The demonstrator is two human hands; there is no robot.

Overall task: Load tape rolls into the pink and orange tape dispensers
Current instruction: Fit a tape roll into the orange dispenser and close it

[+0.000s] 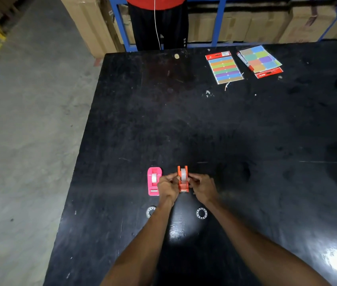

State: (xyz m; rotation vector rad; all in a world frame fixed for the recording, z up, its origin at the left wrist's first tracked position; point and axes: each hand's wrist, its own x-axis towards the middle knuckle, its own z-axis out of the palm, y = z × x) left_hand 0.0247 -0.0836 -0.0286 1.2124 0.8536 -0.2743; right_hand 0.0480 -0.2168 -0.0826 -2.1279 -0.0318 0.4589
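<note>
The orange tape dispenser (183, 180) stands on the black table (204, 124) with a clear tape roll (183, 174) sitting in it. My left hand (168, 185) pinches its left side and my right hand (201, 186) pinches its right side at the roll. Just to the left stands the pink tape dispenser (153, 181), with a white tape roll (154, 178) in its slot. Two clear ring-shaped pieces lie nearer me: the first ring (150, 211) is partly hidden by my left forearm, the second ring (201, 213) lies between my arms.
Two packs of coloured sticker labels (224, 68) (260, 59) and a red marker (245, 61) lie at the table's far right. A person in a red top and dark trousers (159, 23) stands at the far edge. Cardboard boxes and a blue rack are behind; concrete floor lies left.
</note>
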